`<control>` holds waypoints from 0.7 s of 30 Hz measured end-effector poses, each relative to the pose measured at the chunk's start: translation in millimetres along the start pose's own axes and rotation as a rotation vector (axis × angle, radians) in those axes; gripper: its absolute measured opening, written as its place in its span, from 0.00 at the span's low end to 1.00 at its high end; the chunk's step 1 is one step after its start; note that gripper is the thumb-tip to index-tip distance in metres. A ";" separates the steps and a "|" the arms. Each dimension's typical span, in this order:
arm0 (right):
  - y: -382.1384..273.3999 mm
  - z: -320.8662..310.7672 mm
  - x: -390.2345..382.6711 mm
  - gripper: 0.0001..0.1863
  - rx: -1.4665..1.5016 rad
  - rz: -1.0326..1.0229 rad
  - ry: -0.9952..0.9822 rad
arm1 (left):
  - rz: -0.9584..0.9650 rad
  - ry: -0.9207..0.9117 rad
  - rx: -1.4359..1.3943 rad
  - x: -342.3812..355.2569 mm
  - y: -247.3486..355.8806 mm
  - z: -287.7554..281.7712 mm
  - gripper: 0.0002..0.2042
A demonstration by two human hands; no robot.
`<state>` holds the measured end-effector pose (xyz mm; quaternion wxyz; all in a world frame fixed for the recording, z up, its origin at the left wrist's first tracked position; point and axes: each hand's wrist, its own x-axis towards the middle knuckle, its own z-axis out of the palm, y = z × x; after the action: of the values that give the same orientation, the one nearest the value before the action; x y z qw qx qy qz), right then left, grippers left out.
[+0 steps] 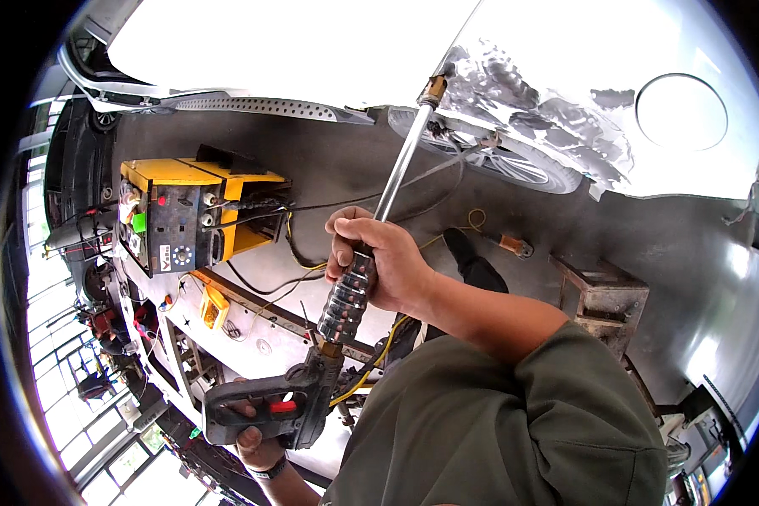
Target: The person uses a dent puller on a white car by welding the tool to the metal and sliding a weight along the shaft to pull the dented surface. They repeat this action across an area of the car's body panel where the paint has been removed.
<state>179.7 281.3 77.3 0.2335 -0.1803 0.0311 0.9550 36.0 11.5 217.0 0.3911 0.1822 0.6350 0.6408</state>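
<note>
I have the fingers of my right hand (388, 261) clamped round the pistol-grip slide hammer (343, 305), where its bright shaft (403, 160) meets the ribbed metal weight, probably because a closed hold there keeps so long a tool steady. Lower and to the left, the fingers of my left hand (260, 449) are wrapped on its black looped handle (299, 403), partly hidden behind it; I take that as the hold that aims and braces the rear end. The tool slants up and forward from my right fingers, its brassy coupling (433, 90) and thin front rod lined up over the white car body panel (548, 59), beside a scuffed grey patch (557, 122). The tip runs past my view, so I cannot tell whether it touches. Left of my right fingers, well apart, the yellow-and-black power unit (198, 215) sits on the floor, seemingly near enough for its dark cables to have slack. To the right of those fingers, beyond my forearm, a worn metal stool (607, 295) stands out of the tool's line.
</note>
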 end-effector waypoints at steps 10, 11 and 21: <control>-36.3 3.2 7.8 0.22 0.016 0.039 0.005 | 0.064 -0.003 0.143 4.3 16.8 26.8 0.22; -48.7 -3.7 17.3 0.23 -0.012 -0.009 -0.034 | 0.061 -0.009 0.145 2.2 17.4 26.4 0.23; -8.5 2.7 3.3 0.14 0.013 -0.150 -0.093 | 0.019 0.025 0.088 -5.2 30.7 32.5 0.21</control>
<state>180.1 290.7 78.8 0.3068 -0.1362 0.0129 0.9419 54.7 33.0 251.9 0.3685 0.1974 0.6657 0.6181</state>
